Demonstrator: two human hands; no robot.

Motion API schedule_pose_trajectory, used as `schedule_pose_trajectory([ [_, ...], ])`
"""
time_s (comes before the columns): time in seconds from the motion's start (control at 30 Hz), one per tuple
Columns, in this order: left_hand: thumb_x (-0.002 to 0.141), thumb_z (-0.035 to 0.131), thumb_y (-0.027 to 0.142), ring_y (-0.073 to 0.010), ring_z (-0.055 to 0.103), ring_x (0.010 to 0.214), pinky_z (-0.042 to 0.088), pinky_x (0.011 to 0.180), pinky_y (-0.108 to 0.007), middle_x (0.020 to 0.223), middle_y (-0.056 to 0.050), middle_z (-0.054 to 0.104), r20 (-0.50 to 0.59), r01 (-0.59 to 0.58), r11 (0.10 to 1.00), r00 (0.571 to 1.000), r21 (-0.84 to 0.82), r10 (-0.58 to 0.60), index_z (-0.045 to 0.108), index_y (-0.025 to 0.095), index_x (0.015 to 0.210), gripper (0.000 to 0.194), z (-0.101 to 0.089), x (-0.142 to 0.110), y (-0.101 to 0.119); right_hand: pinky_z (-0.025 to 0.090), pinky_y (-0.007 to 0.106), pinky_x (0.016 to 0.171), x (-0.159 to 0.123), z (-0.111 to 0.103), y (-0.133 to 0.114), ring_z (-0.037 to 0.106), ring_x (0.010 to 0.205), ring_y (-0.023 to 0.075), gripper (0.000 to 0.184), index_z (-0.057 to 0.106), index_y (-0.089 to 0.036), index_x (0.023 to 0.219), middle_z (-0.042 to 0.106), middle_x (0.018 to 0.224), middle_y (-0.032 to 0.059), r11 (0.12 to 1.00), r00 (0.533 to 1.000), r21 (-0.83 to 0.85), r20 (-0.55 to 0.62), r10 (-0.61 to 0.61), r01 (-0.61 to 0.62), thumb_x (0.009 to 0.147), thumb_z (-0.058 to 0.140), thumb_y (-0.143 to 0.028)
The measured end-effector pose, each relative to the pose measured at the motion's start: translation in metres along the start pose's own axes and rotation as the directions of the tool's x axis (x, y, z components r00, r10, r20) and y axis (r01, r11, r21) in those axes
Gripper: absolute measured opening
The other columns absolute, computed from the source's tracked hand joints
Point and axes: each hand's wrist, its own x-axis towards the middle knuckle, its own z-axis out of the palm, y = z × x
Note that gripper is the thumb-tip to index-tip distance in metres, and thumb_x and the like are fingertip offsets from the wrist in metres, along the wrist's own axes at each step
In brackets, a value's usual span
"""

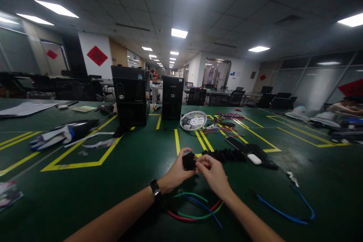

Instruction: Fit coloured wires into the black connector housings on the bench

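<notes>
My left hand point(178, 172) is closed around a small black block-shaped part point(189, 161), its thumb below and fingers behind. The fingertips of my right hand point(212, 174) are pinched together at the right side of that part; whatever lies between them is too small to make out. Beneath my wrists, red, green and blue wires point(195, 217) lie curved on the green table point(136, 196). Just beyond my right hand sits a row of similar black parts point(227, 155).
Two black computer towers point(130, 98) stand at the back. A white basket point(193, 120) holds small parts, with loose wires beside it. On the right lie a phone point(237, 145), a white case point(254, 159) and a blue cable point(280, 211). Gloves point(52, 138) lie left. A person's arm point(346, 106) is far right.
</notes>
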Motion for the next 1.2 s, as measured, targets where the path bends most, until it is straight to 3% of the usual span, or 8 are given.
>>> schedule_pose_trajectory([
  [0.1, 0.067, 0.074, 0.012, -0.0192, 0.061, 0.099, 0.047, 0.091, -0.037, 0.113, -0.005, 0.057, 0.007, 0.011, 0.999, 1.000, -0.043, -0.010, 0.037, 0.027, 0.122, 0.068, -0.001, 0.000, -0.002, 0.048, 0.027, 0.062, -0.005, 0.000, 0.001, 0.065, 0.064, 0.0175, 0.019, 0.060, -0.016, 0.087, 0.067, 0.065, 0.0012, 0.999, 0.999, -0.021, 0.007, -0.036, 0.037, 0.083, 0.061, -0.035],
  [0.4, 0.063, 0.066, 0.000, -0.0247, 0.055, 0.116, 0.046, 0.094, -0.042, 0.121, -0.006, 0.054, 0.001, 0.070, 0.978, 0.997, -0.196, -0.071, 0.042, 0.027, 0.111, 0.060, -0.002, 0.001, 0.000, 0.047, 0.025, 0.058, -0.010, 0.002, 0.007, 0.065, 0.060, 0.0172, 0.015, 0.062, -0.016, 0.082, 0.068, 0.065, 0.0023, 0.988, 0.997, -0.136, 0.014, -0.074, 0.075, 0.086, 0.060, -0.030],
  [0.53, 0.066, 0.063, 0.002, -0.0268, 0.051, 0.120, 0.050, 0.089, -0.041, 0.122, -0.007, 0.054, -0.010, 0.084, 0.967, 0.996, -0.242, -0.089, 0.042, 0.026, 0.109, 0.053, 0.003, -0.001, 0.001, 0.041, 0.023, 0.054, -0.013, 0.004, 0.008, 0.060, 0.055, 0.0147, 0.016, 0.064, -0.017, 0.077, 0.065, 0.062, 0.0007, 0.953, 0.991, -0.274, 0.045, -0.125, 0.132, 0.088, 0.057, -0.026],
  [0.67, 0.070, 0.067, 0.008, -0.0238, 0.059, 0.109, 0.051, 0.085, -0.037, 0.118, -0.008, 0.057, -0.047, 0.080, 0.970, 0.994, -0.228, -0.093, 0.040, 0.025, 0.111, 0.051, 0.007, -0.003, 0.001, 0.040, 0.023, 0.056, -0.014, 0.005, 0.005, 0.059, 0.057, 0.0143, 0.019, 0.065, -0.017, 0.076, 0.064, 0.063, 0.0006, 0.907, 0.982, -0.377, 0.072, -0.173, 0.188, 0.090, 0.053, -0.023],
  [0.77, 0.073, 0.068, 0.013, -0.0220, 0.063, 0.103, 0.052, 0.079, -0.033, 0.119, -0.008, 0.057, -0.075, 0.100, 0.956, 0.989, -0.277, -0.126, 0.036, 0.026, 0.112, 0.053, 0.007, -0.002, 0.001, 0.041, 0.023, 0.061, -0.014, 0.004, 0.000, 0.061, 0.062, 0.0149, 0.022, 0.066, -0.017, 0.077, 0.066, 0.068, 0.0017, 0.896, 0.975, -0.386, 0.117, -0.189, 0.220, 0.092, 0.050, -0.022],
  [0.9, 0.072, 0.068, 0.011, -0.0248, 0.061, 0.110, 0.053, 0.075, -0.032, 0.121, -0.010, 0.056, -0.148, 0.098, 0.945, 0.978, -0.313, -0.150, 0.030, 0.030, 0.115, 0.060, 0.005, 0.000, -0.001, 0.043, 0.025, 0.071, -0.015, 0.003, -0.004, 0.064, 0.077, 0.0166, 0.025, 0.069, -0.020, 0.092, 0.070, 0.083, 0.0027, 0.898, 0.961, -0.357, 0.190, -0.199, 0.257, 0.091, 0.045, -0.015],
  [1.03, 0.075, 0.065, 0.011, -0.0242, 0.063, 0.107, 0.053, 0.085, -0.040, 0.120, -0.011, 0.058, -0.194, 0.085, 0.941, 0.969, -0.326, -0.155, 0.026, 0.031, 0.119, 0.062, 0.000, 0.002, -0.006, 0.044, 0.025, 0.068, -0.015, 0.004, -0.001, 0.065, 0.074, 0.0170, 0.021, 0.068, -0.018, 0.098, 0.071, 0.084, 0.0038, 0.939, 0.980, -0.302, 0.157, -0.124, 0.167, 0.089, 0.049, -0.017],
  [1.2, 0.074, 0.061, 0.009, -0.0211, 0.068, 0.097, 0.051, 0.090, -0.044, 0.114, -0.010, 0.062, -0.360, 0.024, 0.962, 0.924, -0.271, -0.125, 0.025, 0.030, 0.116, 0.059, -0.006, 0.006, -0.011, 0.039, 0.023, 0.054, -0.015, 0.009, -0.001, 0.058, 0.056, 0.0148, 0.017, 0.064, -0.014, 0.099, 0.064, 0.063, -0.0006, 0.959, 0.990, -0.282, 0.142, 0.001, 0.039, 0.085, 0.054, -0.020],
])
